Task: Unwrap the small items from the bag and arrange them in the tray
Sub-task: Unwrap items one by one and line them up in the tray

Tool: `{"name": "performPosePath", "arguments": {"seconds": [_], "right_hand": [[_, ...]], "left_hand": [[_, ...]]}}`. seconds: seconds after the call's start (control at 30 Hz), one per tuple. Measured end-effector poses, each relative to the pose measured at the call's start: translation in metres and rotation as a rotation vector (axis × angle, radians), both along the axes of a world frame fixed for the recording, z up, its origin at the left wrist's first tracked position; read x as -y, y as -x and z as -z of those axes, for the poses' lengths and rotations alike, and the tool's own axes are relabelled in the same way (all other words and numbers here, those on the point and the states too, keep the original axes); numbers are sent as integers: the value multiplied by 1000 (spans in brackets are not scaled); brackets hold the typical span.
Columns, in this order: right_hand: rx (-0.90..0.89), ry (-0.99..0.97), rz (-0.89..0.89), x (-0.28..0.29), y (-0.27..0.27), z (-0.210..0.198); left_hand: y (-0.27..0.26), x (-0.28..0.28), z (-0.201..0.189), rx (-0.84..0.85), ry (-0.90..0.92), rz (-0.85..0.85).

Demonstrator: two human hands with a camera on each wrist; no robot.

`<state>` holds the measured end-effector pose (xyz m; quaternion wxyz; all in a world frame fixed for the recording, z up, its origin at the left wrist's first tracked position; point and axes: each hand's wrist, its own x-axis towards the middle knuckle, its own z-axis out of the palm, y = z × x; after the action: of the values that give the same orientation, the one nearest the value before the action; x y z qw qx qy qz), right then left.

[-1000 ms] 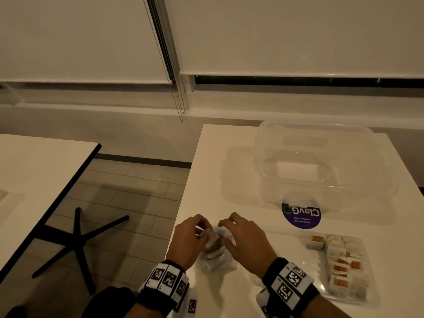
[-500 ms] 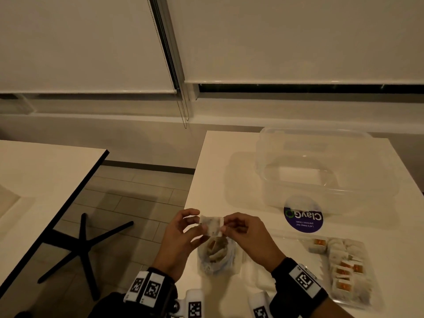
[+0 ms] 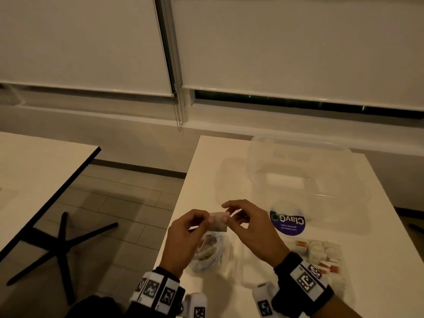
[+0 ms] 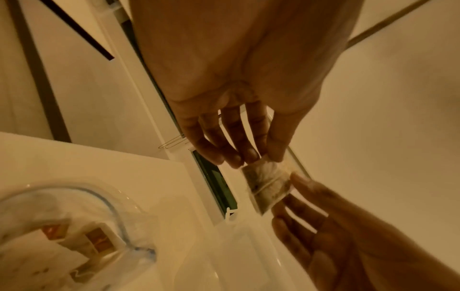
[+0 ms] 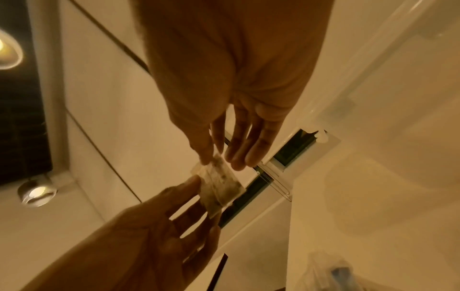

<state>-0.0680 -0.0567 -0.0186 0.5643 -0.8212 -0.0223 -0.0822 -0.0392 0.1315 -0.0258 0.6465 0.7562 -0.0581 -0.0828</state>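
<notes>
Both hands hold one small wrapped item [image 3: 218, 223] in the air above the table. My left hand [image 3: 206, 220] pinches its left edge and my right hand [image 3: 226, 214] pinches its right edge. In the left wrist view my thumb and fingers pinch the item [image 4: 267, 182] at its near corner. The right wrist view shows the same item [image 5: 220, 188], blurred. The crumpled clear bag [image 3: 208, 251] lies on the table under the hands with more pieces inside. The clear tray [image 3: 243, 269] sits to the right, with several white and orange pieces [image 3: 316, 251] at its right end.
A large clear plastic box [image 3: 298, 175] stands behind the tray, with a purple ClayGo sticker [image 3: 288, 220] on its near side. The white table [image 3: 202, 175] ends close to my left hand. A second table [image 3: 34, 171] and a black chair base [image 3: 62, 246] are further left.
Both hands lifted a wrapped item out of the bag and raised it above the table, pinching it at both ends. The bag stayed where it was.
</notes>
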Motion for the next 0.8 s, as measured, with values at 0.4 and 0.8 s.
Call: {"name": "performPosePath", "arguments": {"seconds": [0.4, 0.8], "right_hand": [[-22, -241, 122, -6, 17, 5], [66, -280, 160, 2, 24, 3]], "left_hand": [[10, 14, -18, -85, 174, -51], [10, 30, -31, 41, -6, 11]]}}
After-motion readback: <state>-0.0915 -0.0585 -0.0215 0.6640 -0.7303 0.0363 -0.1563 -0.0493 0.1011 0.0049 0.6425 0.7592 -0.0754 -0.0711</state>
